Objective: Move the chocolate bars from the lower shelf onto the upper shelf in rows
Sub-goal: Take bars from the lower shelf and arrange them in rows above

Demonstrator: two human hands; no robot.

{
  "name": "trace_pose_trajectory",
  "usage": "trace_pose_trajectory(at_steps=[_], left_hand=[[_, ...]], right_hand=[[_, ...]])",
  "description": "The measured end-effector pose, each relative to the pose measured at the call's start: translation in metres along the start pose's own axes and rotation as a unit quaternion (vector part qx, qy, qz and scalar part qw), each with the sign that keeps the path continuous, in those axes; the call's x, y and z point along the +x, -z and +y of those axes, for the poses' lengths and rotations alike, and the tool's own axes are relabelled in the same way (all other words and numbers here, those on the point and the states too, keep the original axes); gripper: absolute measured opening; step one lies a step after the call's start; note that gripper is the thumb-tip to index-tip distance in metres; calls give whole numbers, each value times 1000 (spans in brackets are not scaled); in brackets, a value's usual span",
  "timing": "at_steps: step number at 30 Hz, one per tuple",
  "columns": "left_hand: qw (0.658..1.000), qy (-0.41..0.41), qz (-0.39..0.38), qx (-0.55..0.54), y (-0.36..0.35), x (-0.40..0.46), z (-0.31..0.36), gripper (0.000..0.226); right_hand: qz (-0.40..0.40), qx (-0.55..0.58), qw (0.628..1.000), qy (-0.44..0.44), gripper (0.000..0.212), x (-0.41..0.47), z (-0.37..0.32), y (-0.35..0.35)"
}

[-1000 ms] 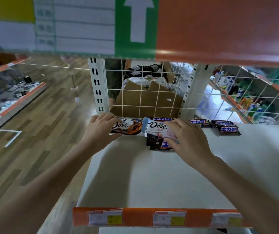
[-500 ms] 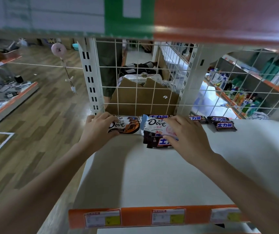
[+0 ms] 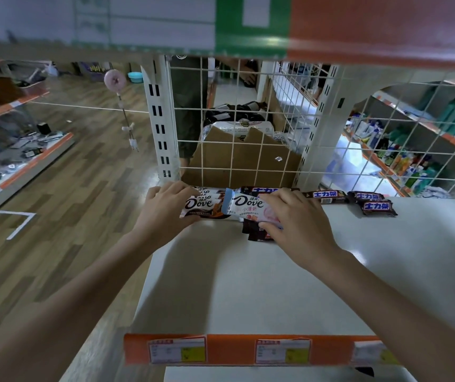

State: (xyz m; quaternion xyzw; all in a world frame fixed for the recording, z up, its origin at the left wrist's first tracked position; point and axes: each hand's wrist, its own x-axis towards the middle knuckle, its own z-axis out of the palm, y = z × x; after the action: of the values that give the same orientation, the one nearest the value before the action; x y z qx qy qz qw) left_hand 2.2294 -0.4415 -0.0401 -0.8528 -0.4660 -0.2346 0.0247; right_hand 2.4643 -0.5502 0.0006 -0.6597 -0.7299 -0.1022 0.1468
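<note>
On the white upper shelf (image 3: 262, 285), at its far left against the wire grid, my left hand (image 3: 165, 209) grips a brown Dove bar (image 3: 201, 206) lying on top of other Dove bars. My right hand (image 3: 295, 216) holds a white-and-pink Dove bar (image 3: 245, 208) by its right end, over dark Snickers-type bars (image 3: 256, 232) that it partly hides. More dark bars with blue labels (image 3: 328, 194) (image 3: 376, 206) lie in a row to the right along the back.
A white wire grid (image 3: 248, 150) backs the shelf, with a cardboard box (image 3: 237, 161) behind it. The orange front edge carries price tags (image 3: 281, 351). An orange shelf edge (image 3: 372, 28) hangs overhead. Wooden floor lies to the left, stocked shelves to the right.
Both hands stay on the Dove bars at the back of the shelf. The right hand has slid further over the pink bar, covering more of the dark bars below.
</note>
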Motion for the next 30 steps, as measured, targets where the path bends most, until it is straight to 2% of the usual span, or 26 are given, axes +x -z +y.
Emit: trace_pose_trajectory(at_steps=[7, 15, 30], left_hand=[[999, 6, -35, 0, 3, -8, -2, 60], [999, -9, -31, -26, 14, -13, 2, 77], [999, 4, -25, -28, 25, -20, -5, 78]], right_hand=[[-12, -2, 1000, 15, 47, 14, -14, -7], [-28, -23, 998, 57, 42, 31, -39, -17], [-66, -13, 996, 57, 38, 56, -70, -38]])
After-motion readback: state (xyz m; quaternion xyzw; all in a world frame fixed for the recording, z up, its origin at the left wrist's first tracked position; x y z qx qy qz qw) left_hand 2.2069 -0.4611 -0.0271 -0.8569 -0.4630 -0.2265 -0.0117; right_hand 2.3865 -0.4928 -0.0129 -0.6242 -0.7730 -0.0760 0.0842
